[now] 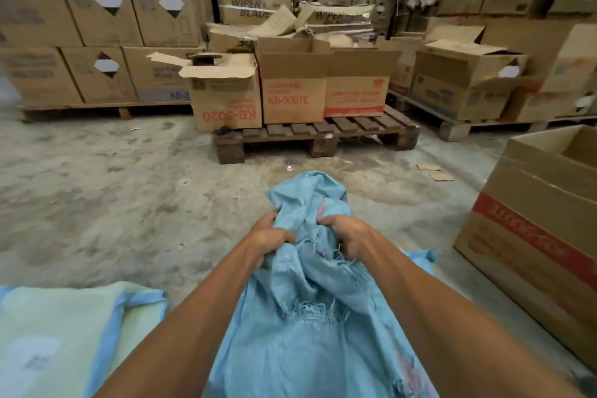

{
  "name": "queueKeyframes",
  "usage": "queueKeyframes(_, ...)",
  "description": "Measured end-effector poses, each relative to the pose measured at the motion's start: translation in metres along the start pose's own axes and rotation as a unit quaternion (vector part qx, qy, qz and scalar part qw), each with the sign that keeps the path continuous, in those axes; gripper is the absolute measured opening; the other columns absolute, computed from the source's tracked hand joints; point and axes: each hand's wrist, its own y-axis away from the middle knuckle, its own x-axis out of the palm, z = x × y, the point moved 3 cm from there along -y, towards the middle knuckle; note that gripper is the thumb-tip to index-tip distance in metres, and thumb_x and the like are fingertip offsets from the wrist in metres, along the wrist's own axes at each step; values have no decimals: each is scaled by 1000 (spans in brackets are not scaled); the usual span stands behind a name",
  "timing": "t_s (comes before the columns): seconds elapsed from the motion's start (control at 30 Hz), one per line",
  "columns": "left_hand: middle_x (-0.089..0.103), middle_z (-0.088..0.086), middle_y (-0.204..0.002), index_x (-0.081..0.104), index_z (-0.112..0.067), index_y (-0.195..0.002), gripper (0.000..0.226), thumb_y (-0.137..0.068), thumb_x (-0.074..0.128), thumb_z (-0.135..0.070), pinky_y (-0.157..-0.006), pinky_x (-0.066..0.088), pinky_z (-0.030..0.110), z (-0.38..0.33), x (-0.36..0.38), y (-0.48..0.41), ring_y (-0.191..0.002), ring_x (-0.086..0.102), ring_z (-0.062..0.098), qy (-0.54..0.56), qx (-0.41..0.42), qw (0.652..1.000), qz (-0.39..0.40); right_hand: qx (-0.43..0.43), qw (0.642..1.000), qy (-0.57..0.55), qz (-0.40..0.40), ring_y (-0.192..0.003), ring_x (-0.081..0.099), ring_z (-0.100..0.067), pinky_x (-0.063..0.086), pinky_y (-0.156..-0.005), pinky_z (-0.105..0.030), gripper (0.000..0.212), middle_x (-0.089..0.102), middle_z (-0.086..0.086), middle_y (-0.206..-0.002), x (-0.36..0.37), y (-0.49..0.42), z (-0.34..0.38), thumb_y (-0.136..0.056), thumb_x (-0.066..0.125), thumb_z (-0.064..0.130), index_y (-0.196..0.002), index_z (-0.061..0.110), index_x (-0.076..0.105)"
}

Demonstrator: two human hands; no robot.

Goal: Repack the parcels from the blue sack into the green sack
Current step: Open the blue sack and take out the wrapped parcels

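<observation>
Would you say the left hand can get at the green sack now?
Probably yes: the green sack lies close by on that side, nothing between, though the left hand must first release the blue sack.

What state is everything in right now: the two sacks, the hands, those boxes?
blue sack: crumpled, frayed along its edge, bunched up in both hands.
green sack: lying flat on the floor, no hand on it.
left hand: gripping the blue sack's cloth.
right hand: gripping the blue sack's cloth.
KB-3020 box: print upside down, top flaps open.
big box on the right: top open.
</observation>
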Motion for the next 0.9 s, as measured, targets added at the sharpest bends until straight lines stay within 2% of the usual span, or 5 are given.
queueKeyframes(0.27, 69, 11, -91, 68, -16, -101, 24, -80, 58, -23, -66, 48, 31, -100, -35, 107, -79, 63, 26, 189, 111, 976, 25, -256, 963, -75, -32, -80, 69, -30, 59, -67, -37, 21, 72, -16, -94, -27, 151, 95, -82, 67, -3, -102, 6, 66)
queueKeyframes(0.5, 67, 11, -122, 68, -27, -123, 109, -54, 30, -103, -86, 51, 57, -206, -68, 209, -109, 62, 37, 278, 103, 954, 45, -352, 919, -157, 82, -85, 56, -33, 45, -80, -40, 40, 69, -22, -99, -53, 292, 137, -56, 64, 31, -86, 6, 69)
queueKeyframes(0.6, 75, 13, -93, 77, -16, -95, 85, -76, 37, -89, -66, 52, 43, -208, -72, 249, -90, 66, 31, 250, 99, 961, 58, -332, 898, -217, 188, -81, 65, -33, 46, -77, -39, 69, 70, -20, -107, -52, 323, 134, -78, 48, 67, -93, 1, 65)
queueKeyframes(0.77, 73, 16, -112, 67, -6, -125, 56, -72, 82, -18, -94, 54, 48, -163, -83, 259, -106, 68, 33, 175, 98, 978, 53, -203, 951, -174, 157, -107, 66, -45, 47, -101, -58, 124, 69, -25, -116, -34, 334, 121, -61, 19, 102, -124, 3, 58)
queueKeyframes(0.9, 72, 21, -107, 71, -10, -100, 40, -72, 68, 20, -90, 56, 50, -133, -96, 270, -101, 68, 37, 49, 175, 983, -16, -131, 969, -157, 138, -125, 50, -50, 43, -83, -73, 122, 62, -29, -122, -33, 353, 105, -57, 31, 102, -120, 3, 65)
